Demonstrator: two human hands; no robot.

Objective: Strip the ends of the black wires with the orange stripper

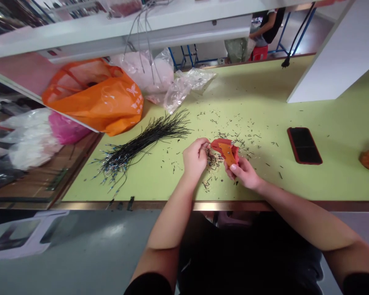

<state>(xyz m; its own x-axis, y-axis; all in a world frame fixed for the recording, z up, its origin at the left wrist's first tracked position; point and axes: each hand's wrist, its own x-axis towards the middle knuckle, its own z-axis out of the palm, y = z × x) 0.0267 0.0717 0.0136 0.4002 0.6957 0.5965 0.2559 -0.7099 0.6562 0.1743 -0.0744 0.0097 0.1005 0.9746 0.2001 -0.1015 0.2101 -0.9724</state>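
Observation:
My right hand (244, 173) is closed around the handles of an orange-red wire stripper (226, 150), whose jaws point left. At those jaws my left hand (195, 157) pinches a thin dark wire; only a tiny part of it shows between fingertips and tool. Short black offcuts (214, 160) are strewn on the green tabletop (153, 180) beneath and around both hands. To the left lies a thick bundle of black wires (144, 141), with bluish and silvery tips at its near end.
An orange bag (101, 100) and clear plastic bags (184, 84) stand behind the wire bundle. A phone (304, 145) lies to the right, near a white upright panel (329, 57). A plug (285, 62) hangs at the back. Beyond the table, another person (269, 26) sits.

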